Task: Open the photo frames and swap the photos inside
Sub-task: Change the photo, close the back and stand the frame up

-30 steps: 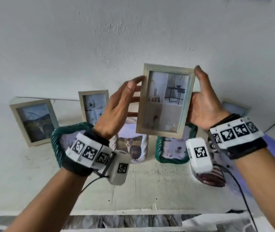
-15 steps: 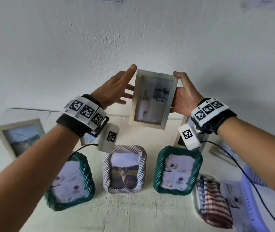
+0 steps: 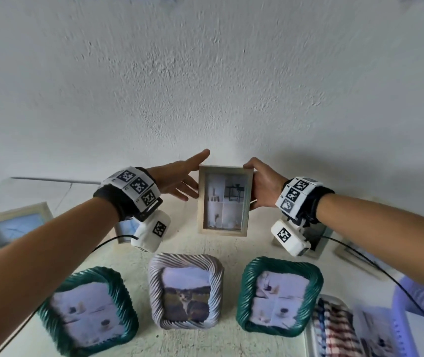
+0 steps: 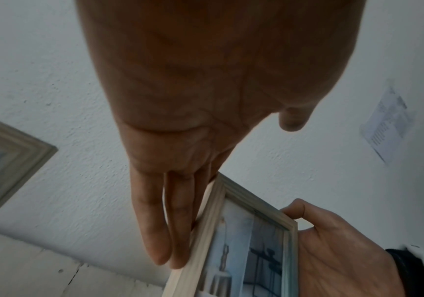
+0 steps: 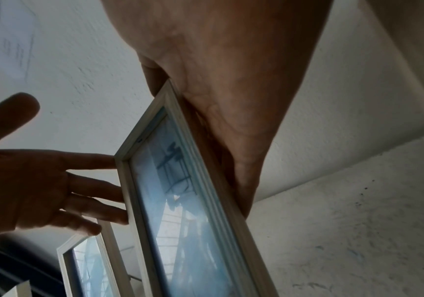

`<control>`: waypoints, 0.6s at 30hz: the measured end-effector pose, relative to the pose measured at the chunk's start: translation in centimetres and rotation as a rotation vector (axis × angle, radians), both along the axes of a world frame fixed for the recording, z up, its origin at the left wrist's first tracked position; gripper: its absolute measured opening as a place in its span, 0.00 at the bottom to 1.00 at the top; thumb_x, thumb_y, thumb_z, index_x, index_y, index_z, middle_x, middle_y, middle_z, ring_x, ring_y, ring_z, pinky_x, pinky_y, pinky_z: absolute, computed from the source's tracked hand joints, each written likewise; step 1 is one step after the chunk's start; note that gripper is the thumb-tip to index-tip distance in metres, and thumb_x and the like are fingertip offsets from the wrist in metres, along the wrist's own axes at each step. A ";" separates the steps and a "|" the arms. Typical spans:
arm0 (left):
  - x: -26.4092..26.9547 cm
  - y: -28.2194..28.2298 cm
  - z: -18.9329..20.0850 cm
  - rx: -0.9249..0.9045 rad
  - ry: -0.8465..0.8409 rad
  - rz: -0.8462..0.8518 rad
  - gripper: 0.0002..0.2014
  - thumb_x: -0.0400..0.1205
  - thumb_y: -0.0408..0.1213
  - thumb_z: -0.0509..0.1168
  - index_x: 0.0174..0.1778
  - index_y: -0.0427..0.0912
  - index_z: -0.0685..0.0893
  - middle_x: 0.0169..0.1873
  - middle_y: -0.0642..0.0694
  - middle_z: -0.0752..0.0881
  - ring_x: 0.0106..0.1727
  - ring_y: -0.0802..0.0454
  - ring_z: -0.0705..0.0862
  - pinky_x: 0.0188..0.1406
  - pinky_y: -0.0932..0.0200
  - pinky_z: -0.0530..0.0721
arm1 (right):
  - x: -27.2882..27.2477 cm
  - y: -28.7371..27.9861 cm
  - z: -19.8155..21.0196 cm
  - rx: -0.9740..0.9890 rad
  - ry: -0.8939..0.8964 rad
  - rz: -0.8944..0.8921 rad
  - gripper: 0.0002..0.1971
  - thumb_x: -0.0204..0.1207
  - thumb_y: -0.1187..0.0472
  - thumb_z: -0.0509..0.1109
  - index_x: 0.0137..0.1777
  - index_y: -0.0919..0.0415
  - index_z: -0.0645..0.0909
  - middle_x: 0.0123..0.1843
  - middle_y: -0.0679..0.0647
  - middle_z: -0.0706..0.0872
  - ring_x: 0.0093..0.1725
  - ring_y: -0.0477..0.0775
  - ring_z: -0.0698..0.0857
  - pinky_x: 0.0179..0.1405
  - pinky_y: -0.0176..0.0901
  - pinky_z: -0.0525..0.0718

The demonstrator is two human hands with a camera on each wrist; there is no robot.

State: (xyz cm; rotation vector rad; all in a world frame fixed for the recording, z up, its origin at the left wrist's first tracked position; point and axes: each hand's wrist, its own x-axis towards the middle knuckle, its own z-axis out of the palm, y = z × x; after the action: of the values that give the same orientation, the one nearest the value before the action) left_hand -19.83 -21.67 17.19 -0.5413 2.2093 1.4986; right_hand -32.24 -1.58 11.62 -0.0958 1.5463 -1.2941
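Observation:
A light wooden photo frame (image 3: 225, 200) with a photo of a room stands upright at the back of the table, close to the wall; its lower edge is at or just above the tabletop. My right hand (image 3: 262, 186) grips its right side, thumb on the top front corner and fingers behind. My left hand (image 3: 187, 181) is flat, and its straight fingers (image 4: 170, 231) touch the frame's (image 4: 244, 251) left edge. In the right wrist view the frame (image 5: 180, 201) sits in my right hand's (image 5: 231, 130) palm, with my left hand (image 5: 53, 191) spread beside it.
In front stand two green rope frames (image 3: 87, 313) (image 3: 279, 295) and a white twisted frame (image 3: 186, 289) with a cat photo. Pale wooden frames (image 3: 12, 224) (image 3: 316, 238) stand at the back left and right. A striped frame (image 3: 334, 331) lies at the lower right.
Both hands have carried the wooden frame away from me and down to the back of the table. My left hand's fingers have straightened along its left edge.

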 end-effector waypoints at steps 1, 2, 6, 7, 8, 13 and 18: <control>-0.2 0.0 -0.4 0.004 -0.009 0.004 0.53 0.67 0.76 0.50 0.84 0.46 0.60 0.65 0.34 0.83 0.60 0.41 0.87 0.67 0.43 0.81 | -0.3 -0.2 -0.3 0.009 -0.006 0.002 0.20 0.72 0.42 0.57 0.58 0.54 0.70 0.58 0.62 0.75 0.56 0.64 0.79 0.56 0.60 0.81; -0.2 0.0 -0.7 0.006 -0.012 0.011 0.50 0.71 0.75 0.50 0.84 0.46 0.59 0.66 0.33 0.82 0.61 0.41 0.86 0.67 0.42 0.81 | -0.5 -0.2 -0.5 0.022 -0.011 0.001 0.20 0.74 0.44 0.57 0.59 0.56 0.72 0.58 0.63 0.77 0.56 0.65 0.80 0.58 0.61 0.80; -0.5 0.0 -2.2 0.031 -0.043 0.012 0.46 0.75 0.72 0.50 0.84 0.46 0.57 0.71 0.31 0.78 0.64 0.39 0.84 0.69 0.41 0.79 | -0.9 -0.5 -1.6 0.058 -0.022 0.007 0.21 0.75 0.46 0.55 0.59 0.59 0.74 0.57 0.64 0.80 0.55 0.66 0.81 0.61 0.63 0.78; -0.5 0.0 -2.5 0.035 -0.051 0.002 0.49 0.71 0.73 0.51 0.84 0.46 0.58 0.71 0.31 0.78 0.64 0.40 0.84 0.69 0.42 0.79 | -0.9 -0.4 -1.9 0.061 -0.027 0.006 0.21 0.75 0.47 0.55 0.60 0.59 0.75 0.57 0.64 0.80 0.55 0.66 0.81 0.61 0.63 0.78; -0.6 0.0 -2.7 0.038 -0.060 -0.007 0.51 0.69 0.73 0.52 0.84 0.46 0.58 0.71 0.31 0.78 0.64 0.40 0.84 0.69 0.42 0.80 | -1.0 -0.4 -2.3 0.061 -0.035 0.006 0.21 0.75 0.47 0.54 0.60 0.59 0.74 0.57 0.64 0.81 0.54 0.66 0.81 0.60 0.62 0.78; -1.1 -0.4 -4.0 0.037 -0.078 -0.045 0.53 0.67 0.75 0.52 0.85 0.46 0.57 0.68 0.32 0.81 0.61 0.45 0.86 0.67 0.48 0.80 | -1.3 -0.2 -3.7 0.081 -0.038 0.011 0.17 0.75 0.48 0.55 0.53 0.61 0.74 0.48 0.62 0.81 0.49 0.64 0.82 0.56 0.59 0.80; -1.6 -0.8 -4.6 0.057 -0.073 -0.053 0.52 0.66 0.75 0.53 0.83 0.46 0.62 0.66 0.33 0.83 0.59 0.46 0.88 0.61 0.51 0.83 | -1.7 0.0 -4.3 0.084 -0.014 -0.046 0.11 0.74 0.50 0.57 0.39 0.57 0.71 0.38 0.59 0.78 0.42 0.62 0.81 0.52 0.57 0.81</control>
State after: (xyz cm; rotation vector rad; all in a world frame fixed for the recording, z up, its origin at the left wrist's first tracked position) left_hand -21.39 -22.48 12.57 -0.5080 2.1028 1.4858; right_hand -33.92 -1.59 7.35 0.0021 1.5968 -1.2618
